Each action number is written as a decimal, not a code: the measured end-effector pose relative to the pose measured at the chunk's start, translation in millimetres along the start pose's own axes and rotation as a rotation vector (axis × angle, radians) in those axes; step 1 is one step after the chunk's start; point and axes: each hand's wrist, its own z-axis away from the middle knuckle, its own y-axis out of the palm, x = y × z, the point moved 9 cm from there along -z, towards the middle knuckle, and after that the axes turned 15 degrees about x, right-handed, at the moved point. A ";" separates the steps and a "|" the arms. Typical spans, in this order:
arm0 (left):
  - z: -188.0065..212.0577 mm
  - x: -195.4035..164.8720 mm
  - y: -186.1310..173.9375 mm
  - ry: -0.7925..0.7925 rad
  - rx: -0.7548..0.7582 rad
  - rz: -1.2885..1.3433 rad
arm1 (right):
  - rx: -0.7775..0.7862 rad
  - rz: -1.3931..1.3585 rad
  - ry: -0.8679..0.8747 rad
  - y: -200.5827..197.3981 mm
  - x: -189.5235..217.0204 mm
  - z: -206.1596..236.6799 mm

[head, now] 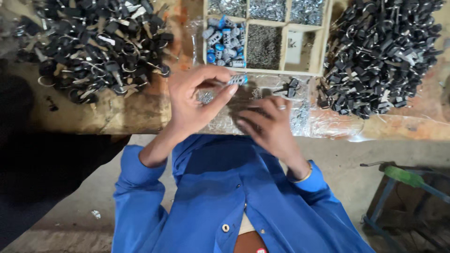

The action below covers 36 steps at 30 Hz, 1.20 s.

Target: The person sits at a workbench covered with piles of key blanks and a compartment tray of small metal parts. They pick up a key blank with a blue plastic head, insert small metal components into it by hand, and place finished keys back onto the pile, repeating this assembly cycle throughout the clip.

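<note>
My left hand [194, 100] is raised over the table edge and pinches a small silver cylinder with a blue end [237, 79] between thumb and fingertips. My right hand [269, 124], with a ring on one finger, lies palm down on a clear plastic sheet [323, 124] strewn with small metal parts. A small black part [290, 86] lies just beyond its fingers. Whether the right hand holds anything is hidden under the fingers.
A wooden tray with compartments [281, 70] holds blue-and-silver cylinders [226, 41], dark pins and shiny metal bits. Big heaps of black keys with rings lie at the left [93, 42] and right [379, 51]. A green-topped metal stool [403, 178] stands at the lower right.
</note>
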 end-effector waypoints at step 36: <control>152.7 63.1 46.8 -0.201 -0.176 -0.080 | 0.078 0.077 -0.078 22.7 20.0 42.9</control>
